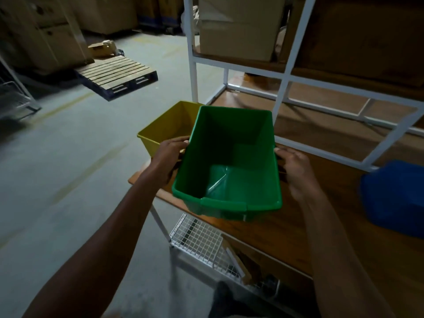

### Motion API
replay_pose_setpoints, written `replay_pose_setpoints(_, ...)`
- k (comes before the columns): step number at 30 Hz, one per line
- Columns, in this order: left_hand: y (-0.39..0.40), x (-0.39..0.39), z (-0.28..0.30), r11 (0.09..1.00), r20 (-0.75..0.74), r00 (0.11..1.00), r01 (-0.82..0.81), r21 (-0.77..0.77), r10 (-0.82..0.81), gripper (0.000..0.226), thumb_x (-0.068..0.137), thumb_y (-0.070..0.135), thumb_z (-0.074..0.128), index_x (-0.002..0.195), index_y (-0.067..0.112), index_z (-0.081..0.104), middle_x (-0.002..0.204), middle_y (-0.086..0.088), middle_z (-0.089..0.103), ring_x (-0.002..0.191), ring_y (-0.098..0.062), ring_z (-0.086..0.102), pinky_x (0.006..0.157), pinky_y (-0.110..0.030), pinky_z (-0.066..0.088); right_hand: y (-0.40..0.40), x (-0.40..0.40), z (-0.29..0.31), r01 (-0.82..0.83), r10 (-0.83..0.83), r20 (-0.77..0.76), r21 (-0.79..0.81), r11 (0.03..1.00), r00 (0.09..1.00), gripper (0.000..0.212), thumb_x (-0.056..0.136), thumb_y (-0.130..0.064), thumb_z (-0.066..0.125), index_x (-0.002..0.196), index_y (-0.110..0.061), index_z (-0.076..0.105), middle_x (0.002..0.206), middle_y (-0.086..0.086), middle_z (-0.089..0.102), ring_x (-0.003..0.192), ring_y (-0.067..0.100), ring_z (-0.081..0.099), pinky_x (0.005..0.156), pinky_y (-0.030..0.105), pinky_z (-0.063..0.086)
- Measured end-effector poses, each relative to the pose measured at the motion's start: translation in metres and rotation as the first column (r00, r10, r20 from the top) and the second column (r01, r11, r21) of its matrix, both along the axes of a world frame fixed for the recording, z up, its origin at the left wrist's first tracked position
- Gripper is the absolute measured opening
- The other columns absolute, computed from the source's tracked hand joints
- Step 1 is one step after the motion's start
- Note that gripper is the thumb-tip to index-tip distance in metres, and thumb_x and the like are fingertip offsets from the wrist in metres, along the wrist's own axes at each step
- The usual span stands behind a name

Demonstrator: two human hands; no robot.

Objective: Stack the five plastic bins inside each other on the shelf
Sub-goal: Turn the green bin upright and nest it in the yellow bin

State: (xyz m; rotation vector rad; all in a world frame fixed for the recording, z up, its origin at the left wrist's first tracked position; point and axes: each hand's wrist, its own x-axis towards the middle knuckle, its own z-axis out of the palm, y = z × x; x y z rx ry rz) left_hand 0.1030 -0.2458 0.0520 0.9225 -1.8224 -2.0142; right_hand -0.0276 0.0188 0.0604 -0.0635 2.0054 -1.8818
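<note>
At centre: green bin (229,161), your left hand (168,154) and right hand (296,171) gripping opposite rims to keep it level. Yellow bin (169,127) at ten o'clock, likely the nesting target.

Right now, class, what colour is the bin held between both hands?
Green; the head view shows it best.

Blue bin (394,198) cut off rightward.
</note>
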Motion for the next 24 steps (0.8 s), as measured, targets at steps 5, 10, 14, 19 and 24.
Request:
replay_pose_setpoints(5,-0.068,-0.038,0.020,0.999,-0.055,0.998,-0.017,-0.031,0.015,0.034,0.098,0.013,0.051,0.118,0.017,0.078,0.109,-0.017,0.077,0.100,-0.034,0.070,0.091,-0.047,0.059,-0.065,-0.036,0.014,-0.012,0.010,-0.039,-0.045,0.999,0.999,0.025,0.107,-0.023,0.055,0.093,-0.019,0.075,0.084,0.001,0.075,0.078,0.022,0.068,0.068,0.034,0.055)
replay_pose_setpoints(10,-0.133,-0.058,0.036,0.999,-0.026,0.999,-0.028,-0.030,0.027,0.040,0.092,0.015,0.050,0.123,0.017,0.077,0.125,-0.024,0.071,0.102,-0.032,0.069,0.102,-0.051,0.055,-0.136,-0.066,0.018,-0.054,0.052,-0.021,-0.080,0.995,0.998,0.024,0.107,-0.023,0.054,0.095,-0.021,0.075,0.076,-0.006,0.077,0.078,0.021,0.069,0.068,0.034,0.056)
replay_pose_setpoints(14,-0.181,-0.078,0.048,0.996,0.007,1.000,0.008,-0.084,-0.008,0.040,0.101,0.014,0.045,0.129,0.017,0.073,0.123,-0.016,0.074,0.110,-0.033,0.072,0.096,-0.048,0.060,-0.186,-0.081,0.024,-0.039,0.038,-0.018,-0.109,0.993,0.999,0.023,0.105,-0.021,0.055,0.110,-0.013,0.076,0.087,0.002,0.078,0.076,0.019,0.071,0.067,0.032,0.059)
replay_pose_setpoints(19,-0.242,-0.106,0.048,0.993,0.018,0.996,0.087,-0.079,-0.085,0.039,0.102,0.018,0.045,0.129,0.018,0.073,0.122,-0.015,0.074,0.110,-0.035,0.073,0.087,-0.045,0.064,-0.239,-0.098,0.021,-0.017,0.018,0.008,-0.105,0.994,1.000,0.019,0.105,-0.021,0.054,0.103,-0.015,0.073,0.089,0.002,0.075,0.079,0.018,0.070,0.067,0.032,0.058)
replay_pose_setpoints(24,-0.293,-0.134,0.038,0.979,0.032,0.983,0.182,-0.096,-0.180,0.038,0.102,0.019,0.045,0.123,0.020,0.076,0.124,-0.016,0.073,0.114,-0.039,0.071,0.094,-0.050,0.061,-0.286,-0.101,0.013,0.111,-0.107,0.046,-0.106,0.988,0.993,0.018,0.105,-0.020,0.054,0.104,-0.017,0.072,0.084,-0.001,0.074,0.071,0.015,0.068,0.060,0.027,0.057)
